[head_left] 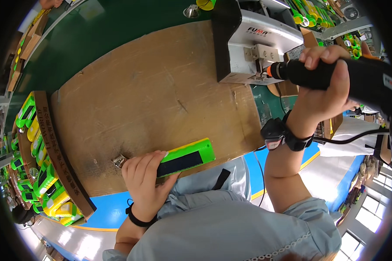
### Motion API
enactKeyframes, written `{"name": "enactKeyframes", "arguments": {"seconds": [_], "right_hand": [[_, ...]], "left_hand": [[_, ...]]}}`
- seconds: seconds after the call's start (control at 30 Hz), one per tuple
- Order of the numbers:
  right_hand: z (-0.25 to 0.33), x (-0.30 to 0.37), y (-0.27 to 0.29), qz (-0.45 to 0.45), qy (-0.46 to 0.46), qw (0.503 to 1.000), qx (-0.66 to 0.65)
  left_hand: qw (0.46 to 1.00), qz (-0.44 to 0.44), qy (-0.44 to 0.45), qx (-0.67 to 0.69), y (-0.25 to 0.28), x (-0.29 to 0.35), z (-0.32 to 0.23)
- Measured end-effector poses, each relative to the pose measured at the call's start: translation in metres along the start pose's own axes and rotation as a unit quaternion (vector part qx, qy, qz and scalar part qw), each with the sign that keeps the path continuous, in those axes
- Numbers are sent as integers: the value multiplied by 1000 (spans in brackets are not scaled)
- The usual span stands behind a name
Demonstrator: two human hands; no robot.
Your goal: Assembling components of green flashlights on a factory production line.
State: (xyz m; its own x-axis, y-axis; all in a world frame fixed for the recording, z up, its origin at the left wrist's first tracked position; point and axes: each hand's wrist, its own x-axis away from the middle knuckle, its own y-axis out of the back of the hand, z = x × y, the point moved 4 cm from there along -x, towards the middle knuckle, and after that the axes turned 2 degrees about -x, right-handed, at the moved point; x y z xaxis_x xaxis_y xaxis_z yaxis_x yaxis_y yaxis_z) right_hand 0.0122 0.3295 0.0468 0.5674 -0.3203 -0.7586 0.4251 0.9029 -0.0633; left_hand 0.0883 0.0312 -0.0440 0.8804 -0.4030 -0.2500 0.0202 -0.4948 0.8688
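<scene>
My left hand [143, 176] is closed around a green-and-yellow casing [207, 152] with a long dark panel on its face, lying near the front edge of the cardboard sheet [161, 91]. A small shiny metallic piece [119, 161] shows beyond my fingertips; whether it joins the casing I cannot tell. In my right hand [326, 82] is a black electric screwdriver [307, 74] with an orange ring near its tip. It is held level, its tip at the front of a grey-and-black screw feeder [265, 39] at the back right.
A cardboard box [67, 161] of similar green-and-yellow casings stands at the left. A silver reflector cup [191, 11] rests on the green table [117, 19] at the back. More green and yellow tubes [311, 13] lie beyond the feeder. A black cable [350, 140] runs by my right wrist.
</scene>
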Motion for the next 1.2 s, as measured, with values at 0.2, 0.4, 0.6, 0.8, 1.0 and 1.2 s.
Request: {"name": "enactKeyframes", "arguments": {"seconds": [0.2, 0.4, 0.6, 0.8, 1.0, 1.2], "right_hand": [[-11, -15, 5, 49, -32, 996, -61], [8, 6, -28, 91, -194, 960, -180], [58, 54, -26, 104, -77, 959, -251], [75, 73, -32, 132, -83, 952, -262], [80, 88, -58, 86, -95, 948, -292], [87, 99, -104, 147, -103, 931, -318]], "left_hand": [[1000, -2, 0, 16, -2, -1, -1], [999, -19, 24, 20, 2, 0, 4], [999, -21, 17, 34, 3, -3, 5], [999, -6, 16, 29, 3, -5, 2], [995, -17, 68, 65, 16, 7, 23], [998, 0, 37, 50, 13, 18, 29]]}}
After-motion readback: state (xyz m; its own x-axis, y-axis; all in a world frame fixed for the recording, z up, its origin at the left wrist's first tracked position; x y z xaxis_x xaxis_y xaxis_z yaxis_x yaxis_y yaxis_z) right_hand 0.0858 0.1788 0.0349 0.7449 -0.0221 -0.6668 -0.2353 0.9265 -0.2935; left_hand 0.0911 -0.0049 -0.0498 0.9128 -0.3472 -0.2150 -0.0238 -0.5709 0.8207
